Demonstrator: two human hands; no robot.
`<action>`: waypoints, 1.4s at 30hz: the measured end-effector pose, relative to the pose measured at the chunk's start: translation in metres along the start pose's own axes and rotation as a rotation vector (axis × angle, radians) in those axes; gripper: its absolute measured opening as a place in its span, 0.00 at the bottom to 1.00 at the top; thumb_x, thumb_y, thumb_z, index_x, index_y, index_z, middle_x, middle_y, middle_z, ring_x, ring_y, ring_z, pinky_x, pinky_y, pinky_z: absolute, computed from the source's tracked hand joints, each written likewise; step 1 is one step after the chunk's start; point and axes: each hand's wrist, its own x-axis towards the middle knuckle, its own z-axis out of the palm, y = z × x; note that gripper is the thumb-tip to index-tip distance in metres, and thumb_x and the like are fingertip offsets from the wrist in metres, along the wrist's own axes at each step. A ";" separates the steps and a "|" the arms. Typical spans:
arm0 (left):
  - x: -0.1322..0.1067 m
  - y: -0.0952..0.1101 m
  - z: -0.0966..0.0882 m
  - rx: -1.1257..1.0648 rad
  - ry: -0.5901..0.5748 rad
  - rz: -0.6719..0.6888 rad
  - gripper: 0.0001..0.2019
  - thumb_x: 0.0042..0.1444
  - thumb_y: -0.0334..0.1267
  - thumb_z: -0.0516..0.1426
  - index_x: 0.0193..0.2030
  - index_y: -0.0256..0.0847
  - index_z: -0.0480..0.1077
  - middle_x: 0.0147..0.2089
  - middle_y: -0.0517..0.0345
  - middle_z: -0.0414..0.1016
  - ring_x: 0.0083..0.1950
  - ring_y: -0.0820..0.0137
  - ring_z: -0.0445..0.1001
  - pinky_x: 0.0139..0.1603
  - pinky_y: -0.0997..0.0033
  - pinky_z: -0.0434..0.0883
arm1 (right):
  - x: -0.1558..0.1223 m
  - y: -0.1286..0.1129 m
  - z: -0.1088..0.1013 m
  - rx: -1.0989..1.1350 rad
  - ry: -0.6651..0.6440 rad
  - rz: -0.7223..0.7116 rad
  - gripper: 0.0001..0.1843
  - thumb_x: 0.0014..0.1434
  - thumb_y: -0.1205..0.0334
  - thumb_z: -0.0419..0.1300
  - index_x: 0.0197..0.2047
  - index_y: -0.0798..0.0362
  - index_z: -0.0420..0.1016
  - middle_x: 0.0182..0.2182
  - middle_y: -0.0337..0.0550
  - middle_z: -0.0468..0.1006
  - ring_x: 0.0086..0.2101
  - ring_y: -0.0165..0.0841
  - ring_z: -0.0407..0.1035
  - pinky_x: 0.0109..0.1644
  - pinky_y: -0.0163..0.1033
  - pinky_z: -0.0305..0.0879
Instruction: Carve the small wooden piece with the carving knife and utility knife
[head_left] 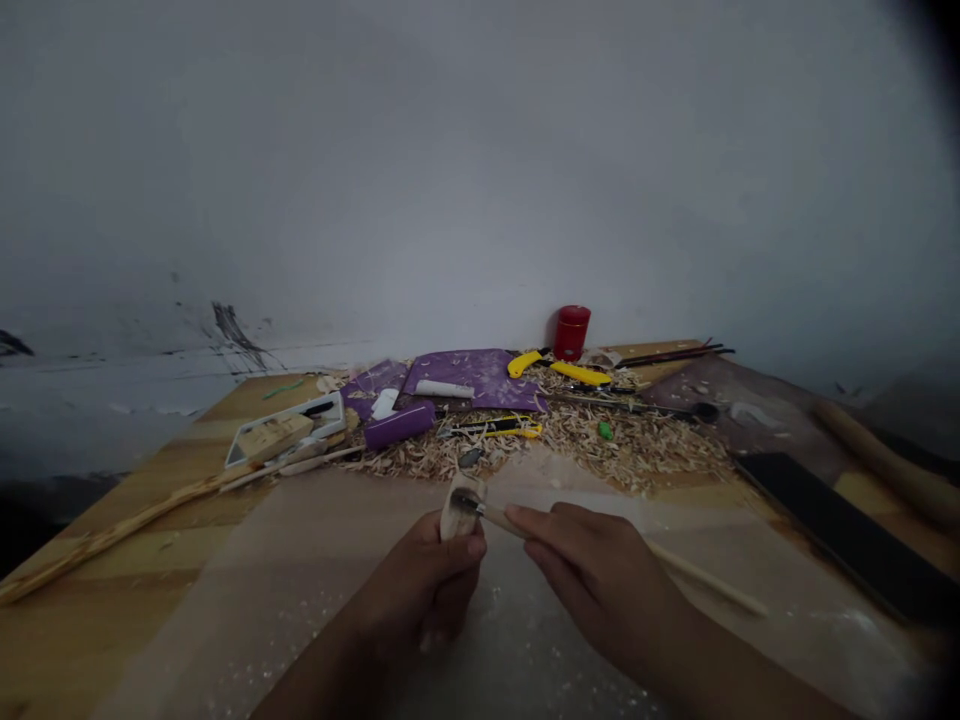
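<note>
In the left hand [431,572], over the sheet [315,560], I see the wood [451,518] pinched by thumb and fingers, probably to steady it against the tool [502,520]. The right hand [604,568] grips that tool close behind its metal tip, for control, I judge. Shavings [637,452] heap farther back on the counter [67,655], leaving me room.

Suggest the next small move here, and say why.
Perhaps a short, light scrape with the tool across the dark patch on the wood: the left hand grips the wood, and the right hand holds the tool with its metal tip at that patch.
</note>
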 end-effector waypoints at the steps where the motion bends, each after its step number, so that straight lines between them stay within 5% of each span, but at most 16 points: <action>1: -0.001 0.001 0.000 0.013 0.006 -0.009 0.12 0.49 0.43 0.56 0.26 0.41 0.55 0.11 0.73 0.52 0.09 0.83 0.45 0.08 0.83 0.49 | 0.000 -0.001 -0.001 -0.027 -0.013 0.000 0.17 0.61 0.66 0.47 0.52 0.51 0.66 0.25 0.39 0.69 0.25 0.28 0.64 0.28 0.33 0.57; 10: 0.001 0.001 -0.002 0.276 0.051 -0.090 0.11 0.51 0.43 0.55 0.27 0.40 0.58 0.12 0.71 0.55 0.09 0.82 0.48 0.08 0.83 0.47 | -0.003 -0.014 -0.009 -0.498 -0.100 -0.090 0.22 0.48 0.71 0.55 0.49 0.57 0.68 0.24 0.42 0.71 0.24 0.34 0.65 0.24 0.37 0.52; 22: 0.002 0.003 -0.003 0.082 0.024 -0.041 0.14 0.49 0.46 0.56 0.26 0.41 0.55 0.12 0.73 0.53 0.09 0.83 0.46 0.08 0.83 0.50 | -0.001 -0.005 -0.011 -0.066 -0.112 0.091 0.20 0.59 0.69 0.47 0.54 0.48 0.64 0.29 0.41 0.72 0.29 0.31 0.67 0.32 0.34 0.60; 29: -0.002 0.005 0.000 0.029 0.007 -0.023 0.12 0.50 0.43 0.55 0.27 0.41 0.55 0.11 0.73 0.52 0.08 0.83 0.45 0.08 0.83 0.50 | -0.003 -0.006 -0.002 -0.032 -0.051 0.105 0.19 0.60 0.67 0.47 0.54 0.50 0.64 0.30 0.42 0.74 0.28 0.32 0.68 0.32 0.36 0.63; 36: 0.001 0.006 0.002 0.237 0.127 0.026 0.11 0.51 0.43 0.55 0.28 0.41 0.56 0.12 0.73 0.52 0.10 0.82 0.47 0.09 0.82 0.50 | -0.001 -0.010 -0.001 0.128 0.014 0.159 0.17 0.59 0.68 0.49 0.50 0.49 0.68 0.39 0.42 0.77 0.37 0.31 0.71 0.39 0.36 0.66; 42: 0.006 0.007 -0.001 0.303 0.108 0.000 0.11 0.49 0.42 0.56 0.28 0.40 0.57 0.13 0.73 0.53 0.13 0.82 0.49 0.11 0.83 0.48 | 0.002 -0.007 -0.004 0.099 -0.032 0.153 0.15 0.57 0.69 0.50 0.44 0.48 0.72 0.39 0.40 0.78 0.36 0.31 0.72 0.39 0.34 0.66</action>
